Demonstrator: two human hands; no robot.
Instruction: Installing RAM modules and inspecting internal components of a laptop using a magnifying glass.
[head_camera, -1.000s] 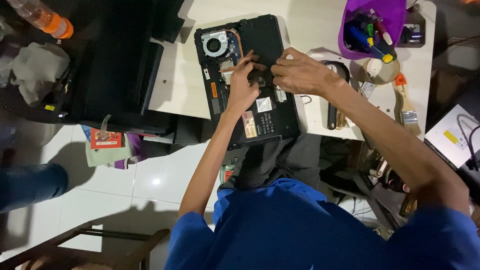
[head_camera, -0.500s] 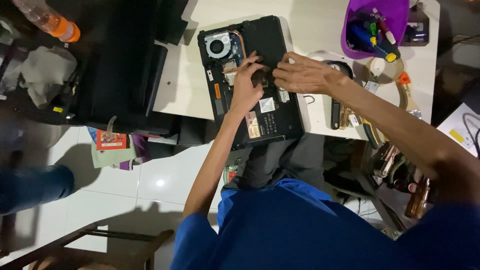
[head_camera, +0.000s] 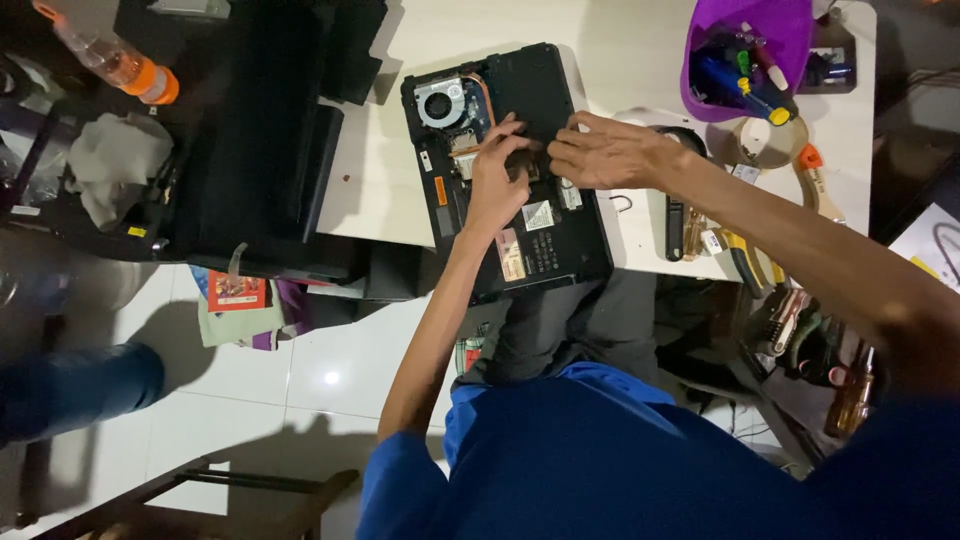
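Note:
A black laptop (head_camera: 540, 250) lies bottom-up on the white table (head_camera: 620, 60), its cover off and a round fan (head_camera: 440, 103) exposed at the far left corner. My left hand (head_camera: 492, 185) rests on the open middle of the laptop with its fingers curled around a small dark part (head_camera: 521, 162). My right hand (head_camera: 605, 150) reaches in from the right, and its fingertips meet the same part. Exactly how the fingers grip is hidden.
A purple tub (head_camera: 790, 25) of pens and tools stands at the table's far right, with a tape roll (head_camera: 765, 145), a screwdriver (head_camera: 675, 225) and pliers (head_camera: 745, 260) near it. A black case (head_camera: 250, 150) and an orange-capped bottle (head_camera: 120, 65) lie left. Another person's leg (head_camera: 70, 385) is at the lower left.
Both hands stay on the same spot inside the laptop. My left fingers have shifted slightly up and my right hand has moved a little closer to them.

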